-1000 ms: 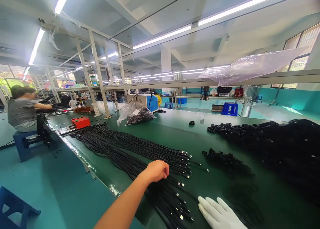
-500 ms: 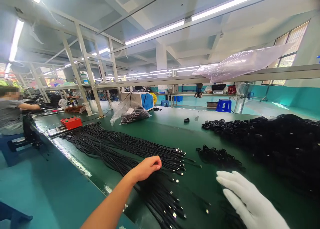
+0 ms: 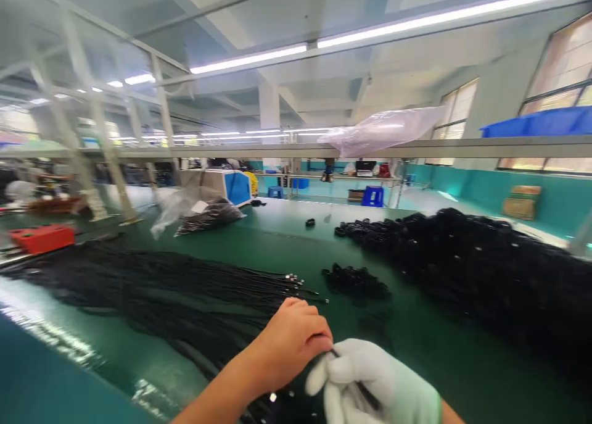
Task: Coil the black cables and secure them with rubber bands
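My bare left hand [image 3: 298, 334] is closed, its thumb and fingers pinching one end of a thin black cable [image 3: 369, 395]. Right beside it, my right hand [image 3: 363, 381] in a white glove has its fingers curled round the same cable, hiding most of it. Under and to the left of my hands lie long bundles of black cables [image 3: 185, 282] with small metal plugs at their right ends. A small heap of black bands [image 3: 356, 282] rests just beyond my hands.
A large pile of coiled black cables [image 3: 485, 270] covers the right of the green table [image 3: 272, 239]. Further back are a plastic bag of dark parts [image 3: 210, 217] and a blue-and-white machine [image 3: 235, 188]. A red box [image 3: 41, 239] sits at left. A shelf [image 3: 277, 150] crosses above.
My view has turned to the right. My hands, apart before, have come together on a black cable; my gloved hand has gone from outstretched fingers to closed ones.
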{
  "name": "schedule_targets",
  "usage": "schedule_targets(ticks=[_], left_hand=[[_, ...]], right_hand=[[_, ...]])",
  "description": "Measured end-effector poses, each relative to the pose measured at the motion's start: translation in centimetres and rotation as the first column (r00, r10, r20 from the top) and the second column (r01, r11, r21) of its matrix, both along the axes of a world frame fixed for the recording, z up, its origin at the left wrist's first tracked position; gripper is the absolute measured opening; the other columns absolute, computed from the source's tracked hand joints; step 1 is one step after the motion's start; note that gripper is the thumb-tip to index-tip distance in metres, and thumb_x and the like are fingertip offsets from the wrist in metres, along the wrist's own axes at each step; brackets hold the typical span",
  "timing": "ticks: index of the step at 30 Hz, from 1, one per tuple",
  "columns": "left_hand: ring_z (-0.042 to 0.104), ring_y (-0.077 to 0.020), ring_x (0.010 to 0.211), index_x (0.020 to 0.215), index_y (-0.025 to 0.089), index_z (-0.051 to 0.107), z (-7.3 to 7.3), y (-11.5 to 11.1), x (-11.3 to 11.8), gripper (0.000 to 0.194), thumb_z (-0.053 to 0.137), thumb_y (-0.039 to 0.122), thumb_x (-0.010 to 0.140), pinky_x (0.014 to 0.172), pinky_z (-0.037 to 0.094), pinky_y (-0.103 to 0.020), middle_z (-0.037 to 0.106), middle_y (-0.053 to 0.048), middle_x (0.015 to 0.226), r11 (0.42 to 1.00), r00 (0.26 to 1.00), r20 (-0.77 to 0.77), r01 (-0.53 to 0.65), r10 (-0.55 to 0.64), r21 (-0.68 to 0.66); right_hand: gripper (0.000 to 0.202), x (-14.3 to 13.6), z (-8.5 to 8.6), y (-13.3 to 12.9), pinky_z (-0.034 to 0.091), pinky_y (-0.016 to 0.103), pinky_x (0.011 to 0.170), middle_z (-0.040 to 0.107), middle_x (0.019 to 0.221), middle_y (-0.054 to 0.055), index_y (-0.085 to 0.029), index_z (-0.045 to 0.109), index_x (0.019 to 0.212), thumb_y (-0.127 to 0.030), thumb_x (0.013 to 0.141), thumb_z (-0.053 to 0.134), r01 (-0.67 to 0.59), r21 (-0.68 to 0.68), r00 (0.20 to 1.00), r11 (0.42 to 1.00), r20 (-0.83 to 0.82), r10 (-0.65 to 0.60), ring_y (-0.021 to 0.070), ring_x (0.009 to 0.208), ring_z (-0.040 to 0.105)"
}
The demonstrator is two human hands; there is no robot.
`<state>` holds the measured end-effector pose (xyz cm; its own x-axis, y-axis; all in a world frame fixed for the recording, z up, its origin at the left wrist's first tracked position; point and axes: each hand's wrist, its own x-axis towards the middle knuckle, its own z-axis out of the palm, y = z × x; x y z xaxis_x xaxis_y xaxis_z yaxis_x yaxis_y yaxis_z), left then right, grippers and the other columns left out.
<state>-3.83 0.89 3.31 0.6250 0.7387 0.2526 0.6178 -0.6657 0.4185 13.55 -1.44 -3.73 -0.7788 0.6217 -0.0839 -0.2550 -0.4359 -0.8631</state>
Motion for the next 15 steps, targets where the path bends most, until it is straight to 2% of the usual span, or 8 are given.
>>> schedule_targets(ticks=[1, 4, 7, 10, 12, 15], left_hand=[[0.054, -0.0156, 0.079, 0.073, 0.023, 0.066, -0.1, -0.1, 0.4, 0.020, 0.052, 0.024, 0.087, 0.087, 0.033, -0.031, 0.064, 0.002, 0.076, 0.999, 0.999, -0.023, 0.037, -0.038, -0.027], [0.053, -0.0150, 0.082, 0.073, 0.022, 0.064, 0.0, 0.5, 1.2, 0.019, 0.051, 0.020, 0.086, 0.089, 0.033, -0.029, 0.064, 0.003, 0.078, 0.992, 0.994, 0.008, 0.105, -0.105, -0.064], [0.053, -0.0153, 0.087, 0.076, 0.024, 0.063, 0.4, 1.5, 1.7, 0.019, 0.048, 0.017, 0.086, 0.093, 0.032, -0.029, 0.064, 0.003, 0.081, 0.985, 0.986, 0.052, 0.161, -0.158, -0.063], [0.053, -0.0158, 0.087, 0.076, 0.024, 0.063, 0.2, 2.3, 2.5, 0.020, 0.048, 0.018, 0.086, 0.093, 0.032, -0.029, 0.064, 0.003, 0.081, 0.987, 0.987, 0.054, 0.153, -0.150, -0.046], [0.055, -0.0158, 0.087, 0.079, 0.023, 0.065, -0.9, 2.8, 3.0, 0.022, 0.045, 0.020, 0.088, 0.088, 0.036, -0.028, 0.064, 0.001, 0.083, 0.992, 0.991, 0.058, 0.120, -0.118, -0.041], [0.058, -0.0164, 0.083, 0.089, 0.024, 0.066, -4.1, 3.3, 2.7, 0.029, 0.037, 0.024, 0.093, 0.078, 0.042, -0.026, 0.066, 0.000, 0.087, 0.999, 1.000, 0.005, -0.015, 0.015, 0.032]], right_hand=[[0.039, 0.1, -0.9, 0.4, 0.029, 0.016, 0.028, 0.067, 0.060, 0.015, 0.001, 0.066, 0.087, -0.034, 0.073, 0.056, -0.009, -0.062, 0.999, 0.998, -0.054, 0.006, 0.0089, 0.031, 0.048], [0.049, 0.3, -2.6, 0.9, 0.044, 0.017, 0.038, 0.070, 0.069, 0.018, 0.003, 0.065, 0.097, -0.040, 0.076, 0.053, -0.058, -0.170, 0.986, 0.984, -0.167, 0.029, 0.0144, 0.047, 0.062], [0.046, 0.3, -2.7, 0.8, 0.049, 0.017, 0.047, 0.071, 0.073, 0.016, 0.003, 0.064, 0.100, -0.032, 0.071, 0.058, -0.133, -0.152, 0.969, 0.979, -0.229, 0.096, 0.0145, 0.056, 0.066], [0.039, 0.4, -2.6, 0.8, 0.048, 0.017, 0.049, 0.070, 0.071, 0.014, 0.004, 0.066, 0.093, -0.026, 0.068, 0.059, -0.134, -0.134, 0.968, 0.982, -0.230, 0.100, 0.0134, 0.057, 0.066], [0.037, 0.8, -2.4, 0.7, 0.048, 0.017, 0.051, 0.070, 0.069, 0.014, 0.003, 0.066, 0.088, -0.028, 0.070, 0.059, -0.080, -0.122, 0.969, 0.989, -0.243, 0.049, 0.0140, 0.059, 0.067], [0.037, 2.8, -1.1, 0.6, 0.050, 0.024, 0.050, 0.069, 0.069, 0.012, -0.004, 0.063, 0.091, -0.036, 0.074, 0.059, 0.049, -0.060, 0.919, 0.997, -0.388, -0.069, 0.0182, 0.059, 0.067]])
